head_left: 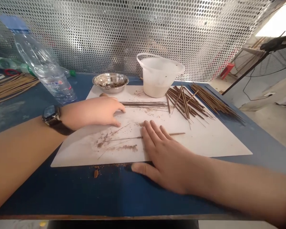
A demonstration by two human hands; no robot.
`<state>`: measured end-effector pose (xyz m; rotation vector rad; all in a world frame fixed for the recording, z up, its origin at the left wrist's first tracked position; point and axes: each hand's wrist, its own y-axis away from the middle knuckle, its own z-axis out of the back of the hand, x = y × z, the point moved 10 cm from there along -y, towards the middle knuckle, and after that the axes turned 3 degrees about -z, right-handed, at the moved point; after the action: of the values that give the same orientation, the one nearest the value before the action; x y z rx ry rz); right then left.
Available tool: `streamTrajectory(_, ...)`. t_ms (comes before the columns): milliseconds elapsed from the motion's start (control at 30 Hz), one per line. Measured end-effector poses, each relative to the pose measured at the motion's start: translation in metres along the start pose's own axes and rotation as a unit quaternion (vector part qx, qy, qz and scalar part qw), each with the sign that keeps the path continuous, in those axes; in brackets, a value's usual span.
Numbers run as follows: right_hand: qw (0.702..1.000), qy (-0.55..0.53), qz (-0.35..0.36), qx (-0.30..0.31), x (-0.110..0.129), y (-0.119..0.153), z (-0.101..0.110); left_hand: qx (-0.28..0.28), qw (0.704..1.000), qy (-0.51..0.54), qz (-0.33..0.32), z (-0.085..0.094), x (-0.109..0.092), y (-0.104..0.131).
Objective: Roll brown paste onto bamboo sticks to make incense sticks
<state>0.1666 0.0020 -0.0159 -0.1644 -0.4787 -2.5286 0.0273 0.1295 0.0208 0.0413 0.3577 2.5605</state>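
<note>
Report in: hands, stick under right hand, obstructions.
Right hand flat over coated stick. Left hand open near thin sticks. Possible obstruction: brown residue on white board.

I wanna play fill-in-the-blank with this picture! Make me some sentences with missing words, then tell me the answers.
1. A thin brown stick lies under the right hand, while a black-strapped wristwatch is on the ____ wrist.
2. The tall clear plastic bottle has a ____ cap.
3. In this view, the white plastic bucket stands to the ____ of the round silver metal bowl.

Missing words: left; blue; right.
</note>
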Motion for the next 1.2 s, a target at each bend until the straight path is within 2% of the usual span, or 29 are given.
streamTrajectory(133,0.997,-0.026,0.008,-0.077,-0.016,-0.038,0.019,-0.013,1.0,0.008,-0.011,-0.001,0.006,-0.003)
streamTrajectory(200,0.995,-0.032,0.026,-0.096,-0.017,-0.044,0.023,-0.014,1.0,0.01,-0.012,-0.001,0.007,-0.003)
streamTrajectory(267,0.994,-0.03,0.038,-0.095,-0.013,-0.036,0.021,-0.013,1.0,0.005,-0.014,-0.002,0.007,-0.003)
streamTrajectory(433,0.995,-0.013,0.046,-0.088,0.011,0.005,0.005,-0.023,1.0,-0.009,-0.02,-0.002,0.008,-0.004)
streamTrajectory(533,0.995,-0.015,0.038,-0.092,0.012,0.003,0.005,-0.019,1.0,-0.005,-0.017,-0.003,0.009,-0.004)
streamTrajectory(667,0.993,-0.027,0.061,-0.1,-0.008,-0.021,0.025,-0.008,1.0,0.01,-0.013,-0.004,0.011,-0.003)
streamTrajectory(767,0.988,-0.016,0.076,-0.136,-0.036,-0.032,0.045,-0.004,1.0,0.015,-0.012,-0.004,0.015,-0.003)
streamTrajectory(833,0.986,-0.006,0.058,-0.155,-0.057,-0.036,0.051,-0.002,1.0,0.018,-0.008,-0.004,0.019,-0.003)
streamTrajectory(967,0.988,0.005,0.013,-0.151,-0.078,-0.04,0.04,0.005,1.0,0.021,-0.011,-0.004,0.021,-0.002)
streamTrajectory(1200,0.988,-0.02,-0.015,-0.152,-0.075,-0.039,0.027,-0.004,1.0,0.008,-0.015,-0.004,0.019,-0.002)
